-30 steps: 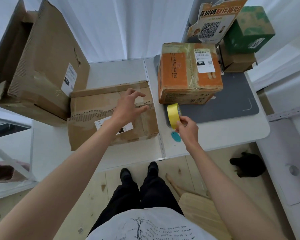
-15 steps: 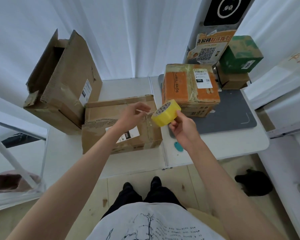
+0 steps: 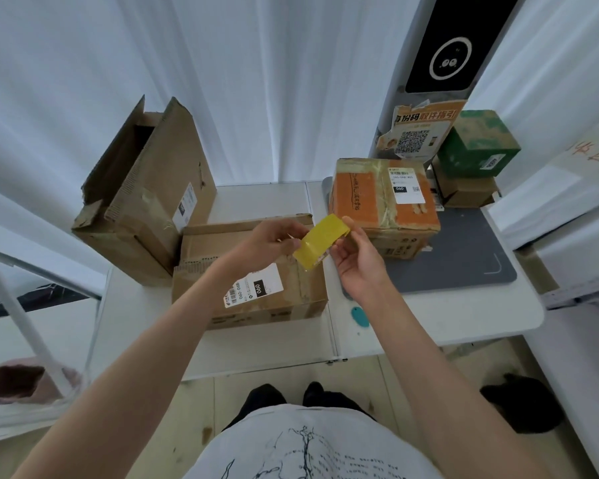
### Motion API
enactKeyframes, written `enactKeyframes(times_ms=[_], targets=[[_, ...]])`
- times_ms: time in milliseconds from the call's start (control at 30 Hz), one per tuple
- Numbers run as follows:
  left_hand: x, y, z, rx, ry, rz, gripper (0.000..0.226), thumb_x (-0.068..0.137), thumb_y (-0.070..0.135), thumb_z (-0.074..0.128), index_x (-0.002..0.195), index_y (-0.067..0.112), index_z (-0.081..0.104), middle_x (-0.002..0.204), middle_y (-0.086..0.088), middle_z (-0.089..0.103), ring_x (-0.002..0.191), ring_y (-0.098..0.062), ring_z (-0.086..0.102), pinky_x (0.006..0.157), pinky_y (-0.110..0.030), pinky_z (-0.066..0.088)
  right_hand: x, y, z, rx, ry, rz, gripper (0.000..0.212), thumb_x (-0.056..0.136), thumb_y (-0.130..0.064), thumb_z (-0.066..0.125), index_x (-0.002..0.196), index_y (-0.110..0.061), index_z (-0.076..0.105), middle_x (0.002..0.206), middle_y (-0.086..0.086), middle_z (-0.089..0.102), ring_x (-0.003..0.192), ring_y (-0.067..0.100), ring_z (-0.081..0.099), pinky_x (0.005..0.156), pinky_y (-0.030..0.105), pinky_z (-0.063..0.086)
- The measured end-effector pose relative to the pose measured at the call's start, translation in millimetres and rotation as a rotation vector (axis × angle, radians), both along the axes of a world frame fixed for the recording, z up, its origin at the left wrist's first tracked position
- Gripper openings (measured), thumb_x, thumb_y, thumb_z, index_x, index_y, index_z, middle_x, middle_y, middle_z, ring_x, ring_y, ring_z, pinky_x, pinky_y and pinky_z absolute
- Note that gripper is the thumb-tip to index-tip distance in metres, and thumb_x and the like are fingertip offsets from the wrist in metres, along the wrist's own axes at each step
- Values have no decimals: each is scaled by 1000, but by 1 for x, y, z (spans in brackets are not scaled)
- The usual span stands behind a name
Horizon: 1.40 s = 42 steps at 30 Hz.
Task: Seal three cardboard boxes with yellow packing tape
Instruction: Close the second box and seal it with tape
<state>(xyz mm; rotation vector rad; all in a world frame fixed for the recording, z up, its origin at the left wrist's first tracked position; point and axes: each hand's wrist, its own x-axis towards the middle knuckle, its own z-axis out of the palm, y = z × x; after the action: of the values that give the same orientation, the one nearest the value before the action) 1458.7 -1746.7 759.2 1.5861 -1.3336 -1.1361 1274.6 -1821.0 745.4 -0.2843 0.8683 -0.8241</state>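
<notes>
Both hands — the right hand [image 3: 355, 267] cradling the yellow tape roll [image 3: 320, 242], the left hand [image 3: 274, 242] pinching at its edge — hold it above the flat cardboard box [image 3: 249, 281] (unsealed, on the bench [image 3: 429, 319]); a lost tape end or self-sticking strip is the likely fault.

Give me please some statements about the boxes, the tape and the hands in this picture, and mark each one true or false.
1. Both hands are at the yellow tape roll. True: the right hand holds it and the left hand pinches at its edge.
2. The tall brown box is closed. False: its top flaps stand open.
3. The orange box rests partly on the grey mat. True.
4. The green box lies on the floor. False: it sits on a small brown box.
</notes>
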Motion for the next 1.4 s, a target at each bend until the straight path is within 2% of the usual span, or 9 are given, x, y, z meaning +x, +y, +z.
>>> enactKeyframes(times_ms=[167, 367, 467, 567, 667, 767, 933, 1200, 1400], targets=[[-6, -3, 11, 45, 101, 13, 23, 105, 8, 52, 124, 7, 66, 104, 0, 70, 92, -12, 61, 86, -28, 50, -2, 6, -4, -502, 526, 289, 51, 98, 0, 57, 135, -34, 58, 122, 10, 64, 100, 15, 63, 76, 24, 52], [2, -5, 28, 82, -2, -28, 26, 106, 8, 49, 123, 10, 67, 110, 13, 68, 99, 11, 62, 87, -7, 45, -10, -6, 10, -1084, 966, 524, 47, 82, -12, 80, 118, -35, 59, 122, -1, 36, 116, 14, 41, 94, 18, 42], [8, -8, 35, 65, -83, -21, 25, 105, 6, 50, 119, 8, 71, 108, 11, 70, 94, 16, 62, 82, -3, 45, -15, -11, 22, -1051, 859, 807, 40, 81, -18, 83, 109, -30, 57, 113, -5, 54, 102, 12, 55, 79, 21, 49], [10, -10, 34, -4, -192, 51, 17, 100, 13, 62, 108, 14, 77, 99, 10, 74, 81, 6, 65, 77, -12, 48, -18, -8, 21, -987, 801, 807, 36, 79, -21, 86, 102, -28, 59, 100, -9, 61, 91, 5, 58, 65, 13, 48], [11, -11, 27, 7, -244, 280, 15, 95, 31, 70, 100, 19, 77, 88, 6, 74, 74, -9, 70, 70, -26, 53, -15, 0, 12, -975, 835, 726, 41, 76, -27, 89, 103, -20, 59, 101, -3, 64, 92, 13, 62, 69, 27, 55], [8, -9, 24, 53, -262, 368, 23, 90, 41, 74, 95, 20, 79, 86, -1, 75, 75, -14, 73, 60, -20, 53, -16, 3, 4, -956, 852, 740, 43, 74, -34, 89, 100, -23, 57, 103, -1, 65, 96, 19, 65, 79, 43, 60], [-3, -6, 29, 8, -292, 412, 24, 82, 33, 83, 101, 18, 80, 92, 7, 75, 83, -7, 70, 64, -12, 48, -17, 10, 3, -931, 854, 731, 40, 78, -33, 86, 104, -23, 57, 105, 0, 64, 98, 18, 65, 84, 35, 59], [-17, -9, 35, -6, -363, 452, 10, 79, 17, 86, 87, 14, 81, 80, 4, 73, 77, -6, 66, 71, -19, 51, -13, 12, -1, -903, 909, 659, 40, 75, -40, 88, 92, -24, 56, 95, -1, 66, 91, 18, 66, 81, 49, 61], [-18, -16, 40, 102, -405, 376, 4, 85, 13, 80, 88, 12, 78, 82, 3, 69, 80, -11, 63, 72, -25, 51, -16, 12, 4, -940, 929, 676, 41, 75, -42, 87, 95, -21, 57, 94, -2, 65, 89, 15, 65, 79, 35, 57]])
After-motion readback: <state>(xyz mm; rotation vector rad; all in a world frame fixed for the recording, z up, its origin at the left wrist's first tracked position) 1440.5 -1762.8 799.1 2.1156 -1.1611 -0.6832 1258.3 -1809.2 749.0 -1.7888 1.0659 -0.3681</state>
